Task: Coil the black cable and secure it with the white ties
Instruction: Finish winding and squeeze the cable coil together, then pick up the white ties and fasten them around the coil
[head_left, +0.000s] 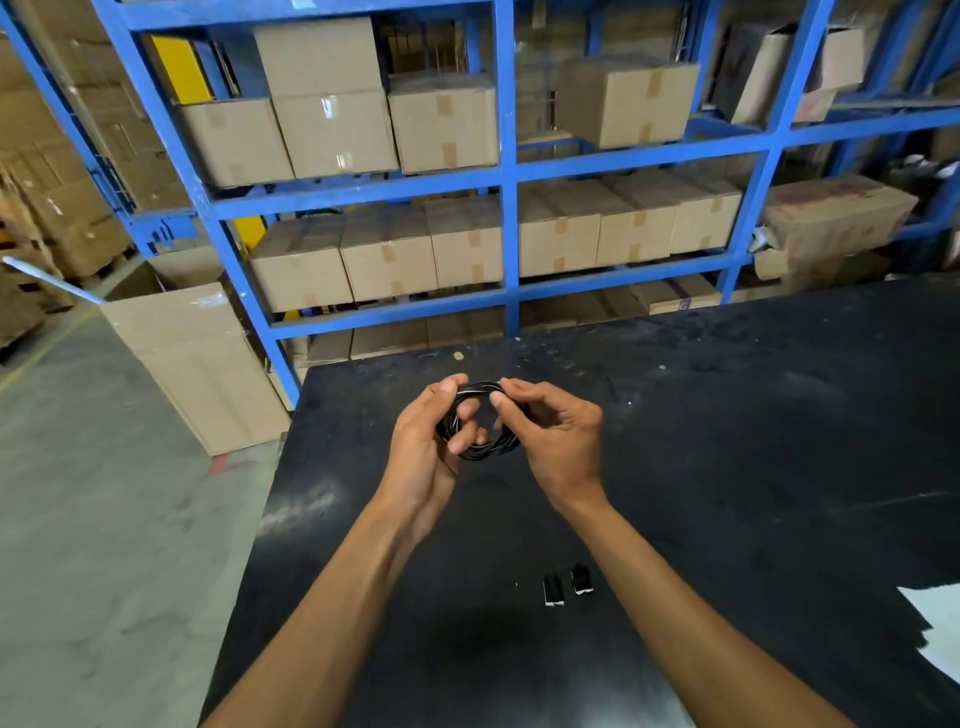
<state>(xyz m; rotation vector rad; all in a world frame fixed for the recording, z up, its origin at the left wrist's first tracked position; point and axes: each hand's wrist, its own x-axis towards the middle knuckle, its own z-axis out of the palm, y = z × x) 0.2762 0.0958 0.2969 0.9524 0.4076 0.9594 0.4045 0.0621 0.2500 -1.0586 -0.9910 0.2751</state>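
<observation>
The black cable (480, 423) was already wound into a small round coil and was held up above the dark worktop (727, 467), between both hands, rather than lying on it. The left hand (426, 441) gripped the coil's left side, its fingers (460, 441) curled through the middle of the loop and its thumb over the top, probably to keep the turns from springing apart. The right hand (550, 431) pinched the upper right of the coil between thumb and forefinger, the other fingers loosely bent; thin pale streaks along the strands suggested a white tie being worked there, though that was too small to tell. Two small black pieces with white ends (566, 584) lay on the worktop nearer the person, between the forearms, possibly spare ties kept within easy reach. Blue shelving (509, 171) with cardboard boxes (332, 132) stood behind.
</observation>
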